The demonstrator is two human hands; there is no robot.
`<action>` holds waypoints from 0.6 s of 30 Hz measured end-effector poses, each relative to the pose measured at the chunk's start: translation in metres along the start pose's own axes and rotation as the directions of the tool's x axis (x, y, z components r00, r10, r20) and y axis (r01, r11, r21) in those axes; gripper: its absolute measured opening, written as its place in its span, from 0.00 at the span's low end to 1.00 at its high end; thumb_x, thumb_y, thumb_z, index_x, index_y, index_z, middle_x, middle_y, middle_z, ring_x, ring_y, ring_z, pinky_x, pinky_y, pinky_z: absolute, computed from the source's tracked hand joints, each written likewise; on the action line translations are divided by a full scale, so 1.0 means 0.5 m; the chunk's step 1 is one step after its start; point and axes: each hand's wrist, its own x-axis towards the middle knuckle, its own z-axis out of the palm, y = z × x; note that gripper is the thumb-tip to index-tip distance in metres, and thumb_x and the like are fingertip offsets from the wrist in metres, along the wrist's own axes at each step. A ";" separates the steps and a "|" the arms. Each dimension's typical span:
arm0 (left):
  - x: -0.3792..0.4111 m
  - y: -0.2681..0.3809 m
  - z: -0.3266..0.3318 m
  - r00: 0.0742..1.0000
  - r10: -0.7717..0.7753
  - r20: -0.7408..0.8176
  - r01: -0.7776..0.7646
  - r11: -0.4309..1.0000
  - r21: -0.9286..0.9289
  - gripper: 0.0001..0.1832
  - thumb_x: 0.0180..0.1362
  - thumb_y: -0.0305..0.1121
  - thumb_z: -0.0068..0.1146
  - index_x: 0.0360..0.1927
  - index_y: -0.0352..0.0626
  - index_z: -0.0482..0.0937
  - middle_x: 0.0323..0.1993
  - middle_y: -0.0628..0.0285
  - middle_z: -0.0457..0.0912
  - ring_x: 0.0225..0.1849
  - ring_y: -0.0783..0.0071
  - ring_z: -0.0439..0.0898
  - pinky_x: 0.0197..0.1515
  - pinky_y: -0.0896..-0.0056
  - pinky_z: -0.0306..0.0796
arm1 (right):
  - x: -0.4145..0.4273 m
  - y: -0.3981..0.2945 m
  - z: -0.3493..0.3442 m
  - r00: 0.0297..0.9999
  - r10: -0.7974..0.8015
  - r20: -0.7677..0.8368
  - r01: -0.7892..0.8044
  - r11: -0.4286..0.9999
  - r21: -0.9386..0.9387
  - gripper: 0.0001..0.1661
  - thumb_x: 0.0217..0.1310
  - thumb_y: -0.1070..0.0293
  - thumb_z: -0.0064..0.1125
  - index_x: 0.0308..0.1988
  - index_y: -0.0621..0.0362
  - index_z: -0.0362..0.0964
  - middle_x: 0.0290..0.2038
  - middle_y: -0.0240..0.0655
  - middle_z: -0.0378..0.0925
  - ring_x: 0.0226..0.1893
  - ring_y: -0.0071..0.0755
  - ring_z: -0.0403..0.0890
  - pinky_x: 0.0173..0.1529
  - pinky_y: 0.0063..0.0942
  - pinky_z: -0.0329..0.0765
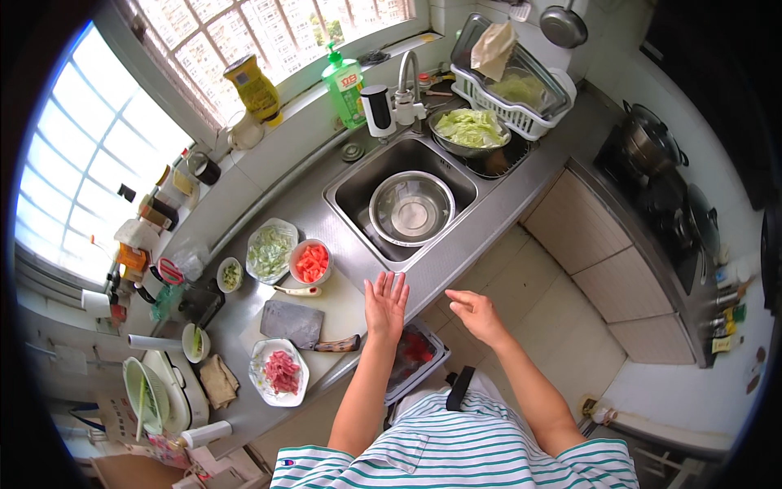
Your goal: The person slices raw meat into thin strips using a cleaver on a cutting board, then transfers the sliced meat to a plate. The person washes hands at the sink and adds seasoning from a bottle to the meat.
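My left hand [386, 305] is raised palm up at the counter's front edge, fingers spread and nothing in it. Over the floor to its right, my right hand [476, 313] holds nothing, its fingers pointing left. Beside my left forearm lies a cleaver [293, 324] with a wooden handle on a pale cutting board [349, 299]. A plate of sliced raw meat [282, 373] rests at the board's near side. Behind the cleaver are a peeling knife [298, 291] with a cream handle, a bowl of chopped tomato [312, 263] and a plate of sliced greens [269, 250].
A steel basin [412, 208] sits in the sink [342, 195]. Right of the faucet [408, 79] stands a bowl of cut cabbage [469, 129], with a white dish rack [531, 125] behind. A waste bin [415, 360] is below my left hand. The stove [660, 202] carries pots.
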 end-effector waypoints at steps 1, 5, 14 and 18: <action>0.023 0.003 0.002 1.000 -0.010 -0.021 0.008 0.998 -0.069 0.36 0.68 0.56 0.33 0.68 0.37 0.51 0.69 0.54 0.54 0.67 0.56 0.61 0.66 0.56 0.60 | 0.022 0.002 -0.006 0.998 0.061 0.021 -0.063 0.993 0.102 0.19 0.65 0.68 0.53 0.53 0.64 0.72 0.48 0.39 0.79 0.46 0.27 0.79 0.53 0.23 0.73; 0.087 0.007 -0.012 0.989 -0.071 -0.131 0.036 0.967 -0.253 0.38 0.66 0.59 0.35 0.67 0.37 0.53 0.68 0.54 0.57 0.68 0.58 0.61 0.66 0.56 0.60 | 0.138 0.018 -0.018 0.971 0.219 0.092 -0.229 0.968 0.106 0.26 0.66 0.63 0.52 0.59 0.66 0.65 0.53 0.41 0.75 0.54 0.30 0.74 0.58 0.25 0.68; 0.216 -0.015 -0.023 0.949 -0.001 -0.315 -0.093 0.955 -0.283 0.37 0.65 0.60 0.34 0.64 0.36 0.59 0.66 0.55 0.62 0.67 0.59 0.62 0.66 0.56 0.59 | 0.539 0.181 0.043 0.897 0.332 0.290 -0.329 0.942 -0.064 0.33 0.65 0.58 0.53 0.63 0.65 0.57 0.61 0.46 0.66 0.61 0.36 0.68 0.62 0.29 0.64; 0.296 -0.046 -0.019 0.902 0.031 -0.430 -0.216 0.895 -0.389 0.38 0.66 0.60 0.31 0.64 0.34 0.59 0.66 0.54 0.62 0.68 0.58 0.61 0.67 0.56 0.59 | 0.699 0.330 0.090 0.845 0.494 0.206 -0.481 0.870 -0.111 0.32 0.66 0.58 0.49 0.63 0.61 0.57 0.58 0.42 0.68 0.58 0.34 0.68 0.58 0.32 0.66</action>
